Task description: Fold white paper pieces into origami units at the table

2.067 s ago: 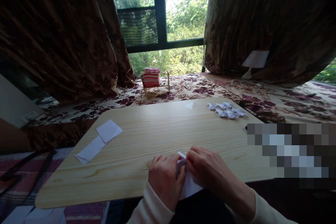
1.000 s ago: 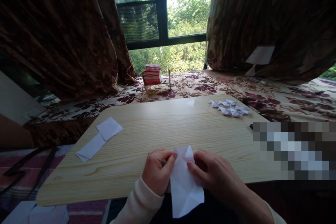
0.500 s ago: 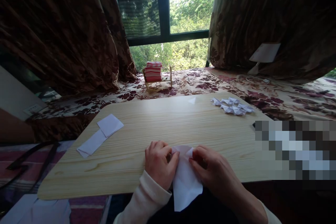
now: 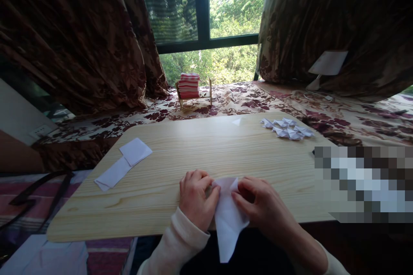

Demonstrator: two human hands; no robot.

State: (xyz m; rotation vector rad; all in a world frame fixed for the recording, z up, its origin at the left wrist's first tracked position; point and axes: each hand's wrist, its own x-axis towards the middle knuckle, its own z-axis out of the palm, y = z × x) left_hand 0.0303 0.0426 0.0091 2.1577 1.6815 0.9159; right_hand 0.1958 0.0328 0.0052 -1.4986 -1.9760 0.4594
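Observation:
A white sheet of paper (image 4: 227, 219) hangs over the near edge of the wooden table (image 4: 180, 154), its top part partly folded. My left hand (image 4: 195, 197) pinches the paper's upper left edge with curled fingers. My right hand (image 4: 258, 204) grips the upper right edge in the same way. Both hands rest on the tabletop close to its front edge, almost touching each other.
Two white paper slips (image 4: 124, 162) lie at the table's left. Several folded paper pieces (image 4: 285, 128) sit at the far right, and a small paper triangle (image 4: 237, 121) lies near the far edge. A striped stack on a small wooden rack (image 4: 190, 88) stands by the window.
The paper was opened up from a tight fold and its lower part now hangs further off the table edge. Both hands stayed at its top, pinching it.

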